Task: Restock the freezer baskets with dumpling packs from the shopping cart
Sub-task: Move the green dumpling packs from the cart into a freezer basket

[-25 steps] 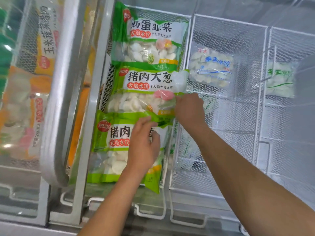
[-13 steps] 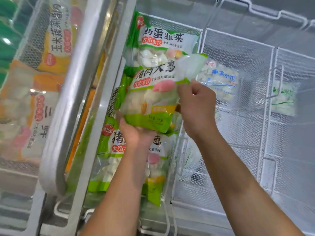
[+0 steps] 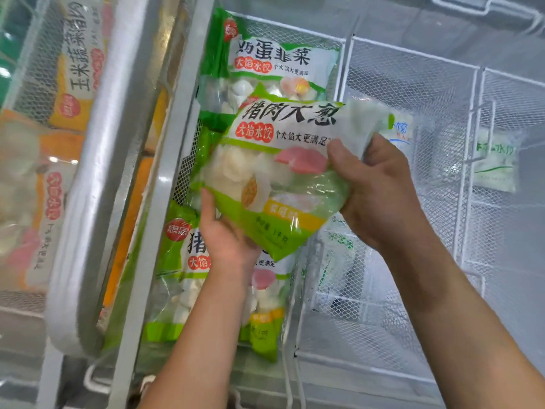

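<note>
Wire freezer basket (image 3: 320, 42) fills frame center, packs stacked inside. You hold the green pork-scallion dumpling pack (image 3: 277, 172) above it, tilted, over the egg-chive pack (image 3: 274, 63) at 12 o'clock and another pork pack (image 3: 188, 276) at 6. Your right hand (image 3: 380, 196) grasps the pack's 3 o'clock edge, fingers curled tight. Your left hand (image 3: 227, 240) cups its 7 o'clock corner from beneath. Risk: slick film slips, pack drops crooked or snags the wire divider.
</note>
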